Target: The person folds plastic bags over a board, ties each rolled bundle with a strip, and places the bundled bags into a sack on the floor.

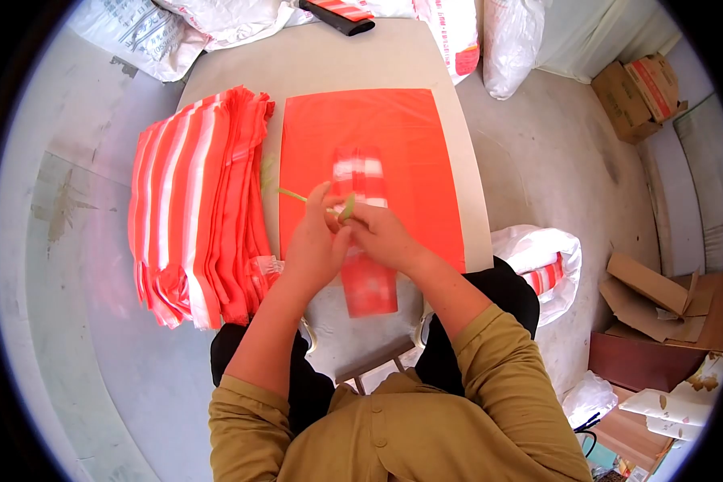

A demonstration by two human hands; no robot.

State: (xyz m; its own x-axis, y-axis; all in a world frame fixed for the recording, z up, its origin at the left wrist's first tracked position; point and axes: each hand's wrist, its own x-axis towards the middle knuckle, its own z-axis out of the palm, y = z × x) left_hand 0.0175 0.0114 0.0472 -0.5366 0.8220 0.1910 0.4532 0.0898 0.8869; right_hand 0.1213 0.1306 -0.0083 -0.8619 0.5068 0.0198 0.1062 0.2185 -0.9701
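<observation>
"Stack of red-and-white striped sheets (181, 201) is the first thing on the left, yes?"

"Yes, it hangs over the left edge of the beige table (297, 52). To the right of it, the red plastic sheet (410, 136) lies flat."

"And how are the hands?"

"They are together above this sheet. The left hand (309, 243) has its fingers curled around a thin green strip (347, 207), whose one end points out to the left. The right hand (384, 235) meets it, and seems to pinch the same strip. How firmly, I cannot tell."

"Where is the striped bundle (369, 281), then?"

"Directly under the hands. Its long axis runs away from the person, so it crosses the line between the two hands. The far end is on the red sheet, the near end comes past the table edge. It is blurred; whether the fingers touch it, I cannot say."

"Which hand is nearer?"

"The right one, which covers its middle. Further right, a white sack (537, 243) is on the floor."
</observation>
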